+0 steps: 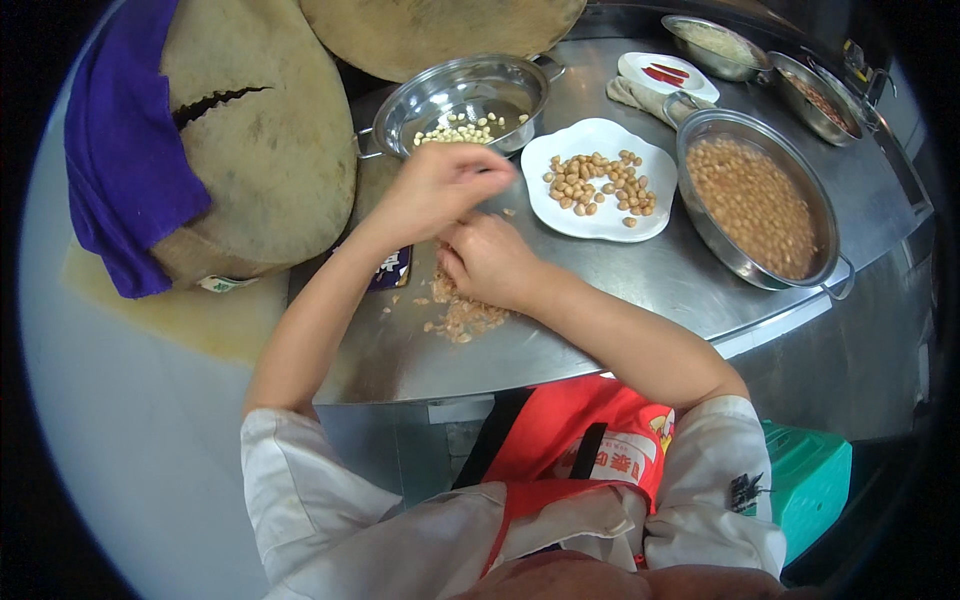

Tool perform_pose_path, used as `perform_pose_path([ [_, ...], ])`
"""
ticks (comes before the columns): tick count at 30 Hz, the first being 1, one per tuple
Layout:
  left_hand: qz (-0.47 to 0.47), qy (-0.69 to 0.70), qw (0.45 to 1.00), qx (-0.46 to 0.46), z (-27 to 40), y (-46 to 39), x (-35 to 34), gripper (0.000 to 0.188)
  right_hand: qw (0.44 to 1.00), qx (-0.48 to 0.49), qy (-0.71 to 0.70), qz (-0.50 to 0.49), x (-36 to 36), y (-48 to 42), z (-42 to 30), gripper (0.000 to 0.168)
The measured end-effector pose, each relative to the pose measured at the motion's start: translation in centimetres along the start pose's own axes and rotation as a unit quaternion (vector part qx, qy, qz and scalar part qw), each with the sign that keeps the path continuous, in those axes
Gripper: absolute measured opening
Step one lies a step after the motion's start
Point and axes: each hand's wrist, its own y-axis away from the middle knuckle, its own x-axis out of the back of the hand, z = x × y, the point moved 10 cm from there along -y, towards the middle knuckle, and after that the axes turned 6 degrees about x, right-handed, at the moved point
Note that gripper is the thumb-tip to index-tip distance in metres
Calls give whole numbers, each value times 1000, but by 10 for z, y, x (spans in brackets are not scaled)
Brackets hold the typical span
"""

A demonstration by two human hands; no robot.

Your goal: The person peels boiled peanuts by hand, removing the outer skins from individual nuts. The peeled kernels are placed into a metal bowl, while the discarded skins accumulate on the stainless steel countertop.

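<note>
My left hand (446,184) is raised just above and beyond my right hand, its fingers bent and pointing right; motion blurs it, and any contents of its fingers are hidden. Curled low over the steel table, my right hand (491,259) is beside a pile of peeled peanut skins (465,319); whether it holds anything is hidden. Beyond my hands, a two-handled steel pan (457,75) contains pale, skinless peanuts (457,133). A white scalloped plate (600,227) bears skin-on peanuts (592,180). Further right, many brown peanuts sit in liquid in another steel pan (757,202).
Two thick round wooden chopping blocks (270,142) stand left and at the back, the nearer one cracked and draped with a purple cloth (127,150). A plate of red chilli pieces (667,75), a rolled cloth (637,97) and steel bowls (716,49) lie at back right.
</note>
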Motion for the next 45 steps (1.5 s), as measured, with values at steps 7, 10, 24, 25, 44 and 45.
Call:
perform_pose_path([
  [7, -78, -393, 914, -71, -3, -72, -72, 16, 987, 108, 107, 42, 3, 0, -22, 20],
  [10, -118, -421, 899, -27, -19, -84, -82, 18, 984, 120, 122, 53, 3, 3, -26, 19],
  [24, -90, -468, 877, -58, -16, -87, -84, 24, 998, 55, 33, -5, -1, 0, -21, 15],
  [25, -85, -473, 875, -54, -17, -90, -85, 24, 997, 66, 39, 12, 1, 0, -21, 16],
  [44, 29, -132, 990, -32, 4, -47, -21, 21, 999, 2, 40, -15, 6, -2, -11, 9],
  [45, 34, -19, 999, -12, -1, -31, -1, 22, 1000, -6, 12, 7, 10, -4, -13, 7],
])
